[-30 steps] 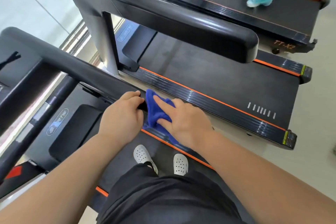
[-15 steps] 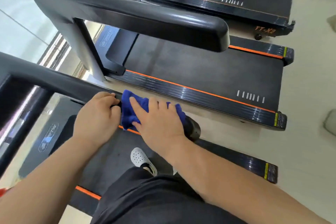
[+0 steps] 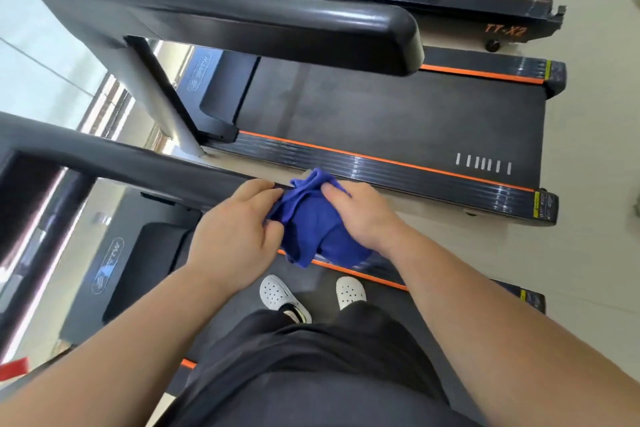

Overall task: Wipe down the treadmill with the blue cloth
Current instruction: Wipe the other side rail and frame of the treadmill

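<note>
Blue cloth: L hand pinches edge, R hand grips bunch, nr treadmill rail end. Advise: refold clean side out.

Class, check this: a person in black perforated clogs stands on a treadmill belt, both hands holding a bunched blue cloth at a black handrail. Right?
No: the perforated clogs are white, not black, as the head view shows. Otherwise right: the person stands on the treadmill belt, left hand and right hand both holding the bunched blue cloth at the black handrail.
</note>
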